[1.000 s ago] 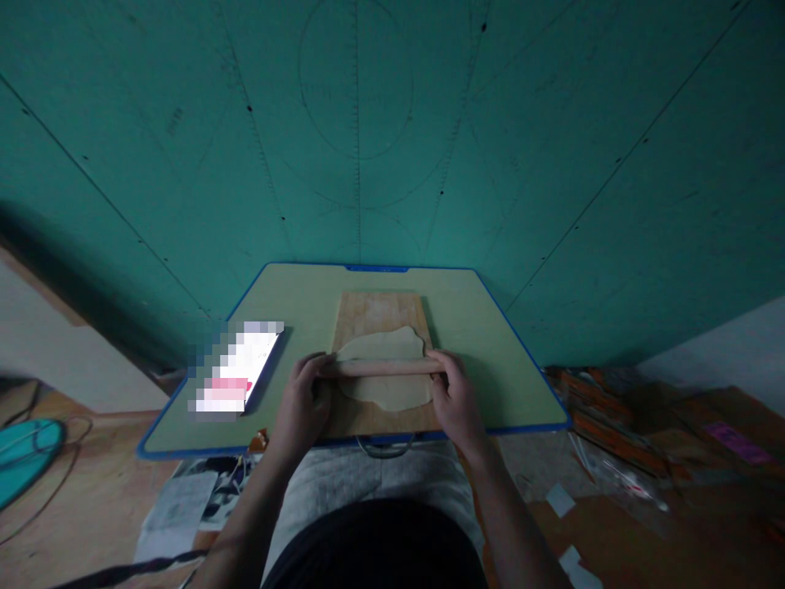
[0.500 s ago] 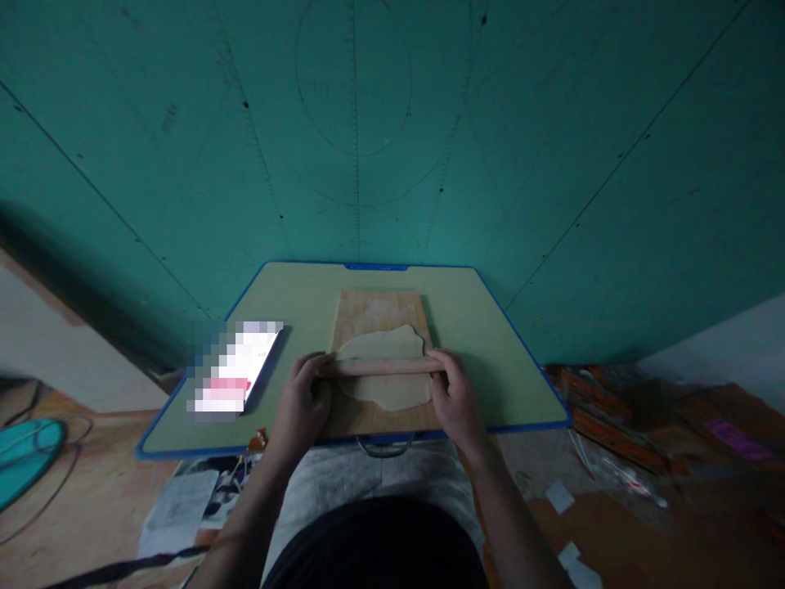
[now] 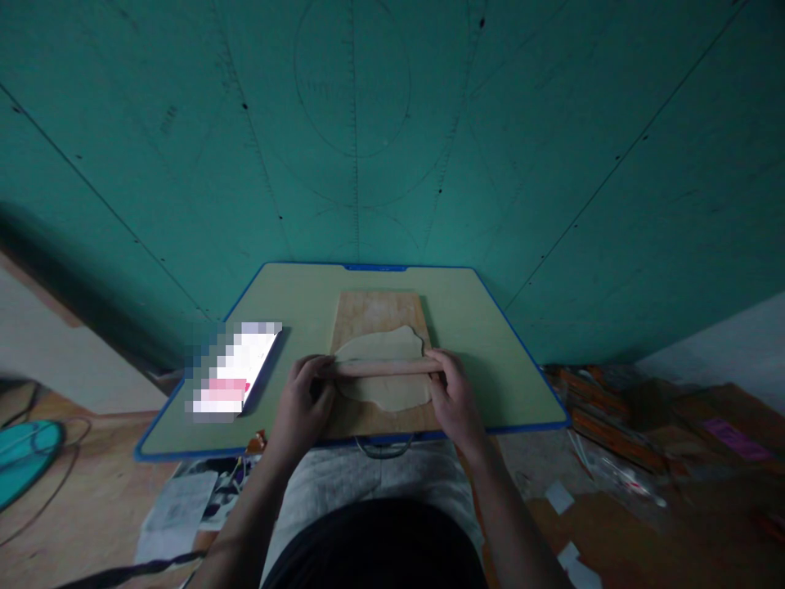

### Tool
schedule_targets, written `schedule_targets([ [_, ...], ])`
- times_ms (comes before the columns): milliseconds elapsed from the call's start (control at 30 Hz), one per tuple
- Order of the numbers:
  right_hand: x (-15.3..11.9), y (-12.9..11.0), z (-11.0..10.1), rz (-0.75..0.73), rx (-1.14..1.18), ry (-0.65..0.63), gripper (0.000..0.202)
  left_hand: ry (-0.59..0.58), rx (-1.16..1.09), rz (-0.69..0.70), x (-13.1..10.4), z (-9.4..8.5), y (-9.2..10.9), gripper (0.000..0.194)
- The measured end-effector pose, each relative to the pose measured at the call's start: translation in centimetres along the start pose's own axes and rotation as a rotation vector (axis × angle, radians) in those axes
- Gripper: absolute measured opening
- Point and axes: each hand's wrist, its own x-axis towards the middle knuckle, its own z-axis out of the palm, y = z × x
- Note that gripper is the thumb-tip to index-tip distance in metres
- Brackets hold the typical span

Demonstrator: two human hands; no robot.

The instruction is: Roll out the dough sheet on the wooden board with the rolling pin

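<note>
A wooden rolling pin (image 3: 381,367) lies crosswise over a flat, uneven sheet of pale dough (image 3: 386,393). My left hand (image 3: 308,397) is closed around the pin's left end, and my right hand (image 3: 452,391) grips its right end. Under the dough is a wooden board (image 3: 380,307), with its far part showing bare and the dough reaching its side edges. The board rests on a light green table (image 3: 509,360) with a blue rim. My fingers partly cover both tips of the pin.
A device with a lit, blurred screen (image 3: 236,364) stands at the table's left. A green wall (image 3: 380,180) with drawn lines rises behind the table. Clutter, including orange-brown pieces (image 3: 613,433), lies on the floor at right; a turquoise round object (image 3: 28,458) is at left.
Almost nothing differs. The camera view has shifted very slightly; both hands stay on the rolling pin at nearly the same place over the dough.
</note>
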Motion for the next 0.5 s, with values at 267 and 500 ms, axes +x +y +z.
schedule_targets([
  [267, 0.4, 0.3, -1.9, 0.035, 0.004, -0.213, 0.044, 0.003, -0.003, -0.009, -0.1, 0.1, 0.1, 0.034],
  [500, -0.4, -0.5, -2.6, -0.002, -0.092, -0.280, 0.050, 0.019, 0.020, 0.030, -0.2, -0.1, 0.3, 0.031],
])
